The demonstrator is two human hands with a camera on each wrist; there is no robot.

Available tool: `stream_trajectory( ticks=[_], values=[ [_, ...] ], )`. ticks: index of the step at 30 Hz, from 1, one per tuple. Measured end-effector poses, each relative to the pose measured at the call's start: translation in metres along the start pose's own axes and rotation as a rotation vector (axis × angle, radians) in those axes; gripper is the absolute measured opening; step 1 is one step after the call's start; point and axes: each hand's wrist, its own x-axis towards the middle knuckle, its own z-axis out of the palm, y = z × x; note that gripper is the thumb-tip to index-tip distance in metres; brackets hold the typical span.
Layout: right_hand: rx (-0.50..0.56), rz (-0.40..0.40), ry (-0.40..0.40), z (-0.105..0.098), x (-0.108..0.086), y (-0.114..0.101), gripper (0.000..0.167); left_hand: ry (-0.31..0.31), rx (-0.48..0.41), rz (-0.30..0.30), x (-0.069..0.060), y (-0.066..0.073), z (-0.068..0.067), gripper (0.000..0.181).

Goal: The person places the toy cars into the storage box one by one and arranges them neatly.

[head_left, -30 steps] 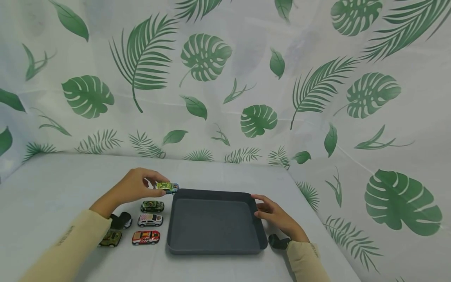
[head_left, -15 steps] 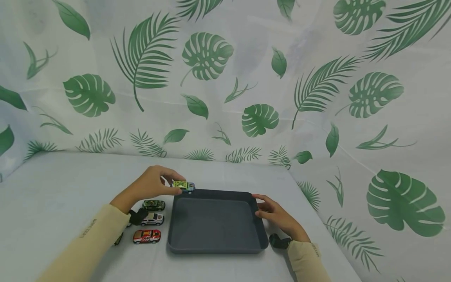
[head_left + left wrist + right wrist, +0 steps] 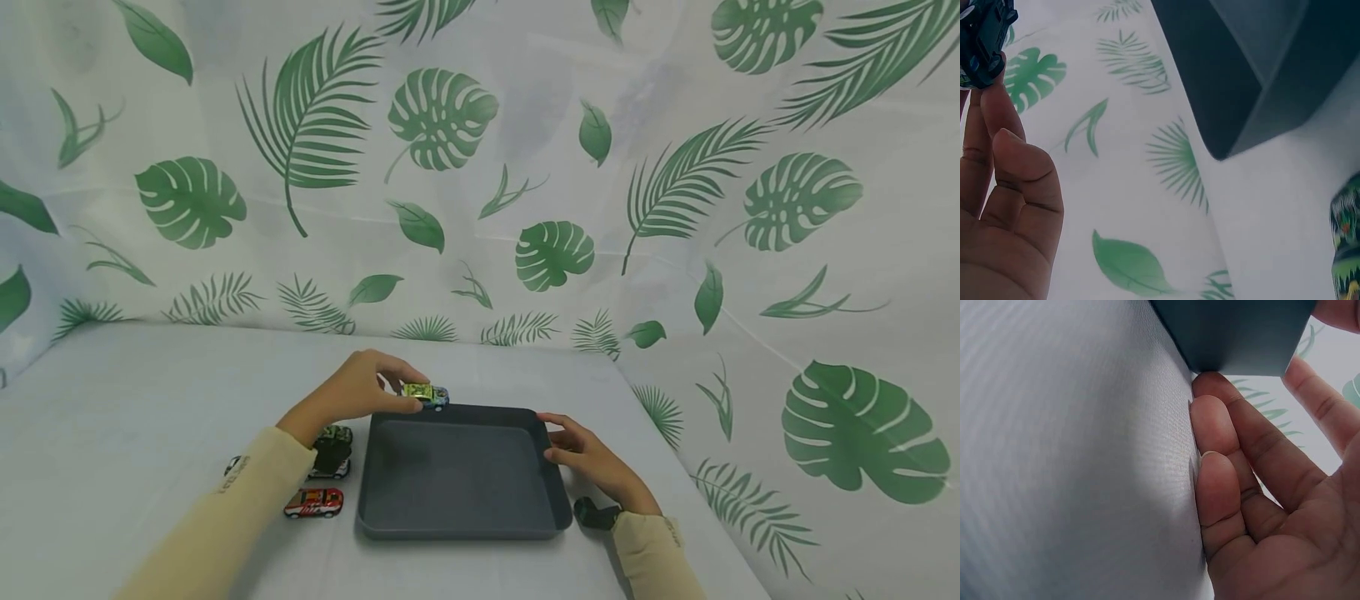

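Note:
My left hand (image 3: 367,387) pinches a yellow-green and blue toy car (image 3: 426,395) between thumb and fingers, held up over the far rim of a dark grey rectangular tray (image 3: 450,483). In the left wrist view the dark underside and wheels of that toy car (image 3: 988,40) show above the fingers. The tray's inside is bare. At the tray's right side, my right hand (image 3: 592,458) holds the wall near the far corner. Its thumb and index finger touch the tray (image 3: 1241,337) in the right wrist view, while other fingertips rest on the tabletop.
Left of the tray lie a red toy car (image 3: 313,503) and a green camouflage toy car (image 3: 341,434). A white car (image 3: 342,472) is mostly hidden by the left wrist. Part of another car (image 3: 232,464) shows beyond the sleeve. A leaf-print cloth (image 3: 480,208) hangs behind.
My left hand has carried the yellow-green and blue toy car rightward, from beside the tray's far left corner to above its far rim. The right hand and tray stay in place.

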Motion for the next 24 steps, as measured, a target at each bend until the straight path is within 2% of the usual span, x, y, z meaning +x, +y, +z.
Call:
stream_trajectory(
  ticks=[10,24],
  values=[
    [-0.005,0.0,-0.002,-0.001,0.0,0.0,0.066,-0.016,-0.005,-0.022,0.014,0.008,0.02,0.031],
    [-0.021,-0.02,-0.004,-0.001,-0.001,0.001,0.065,-0.077,-0.026,-0.023,0.033,0.011,0.045,0.034]
  ],
)
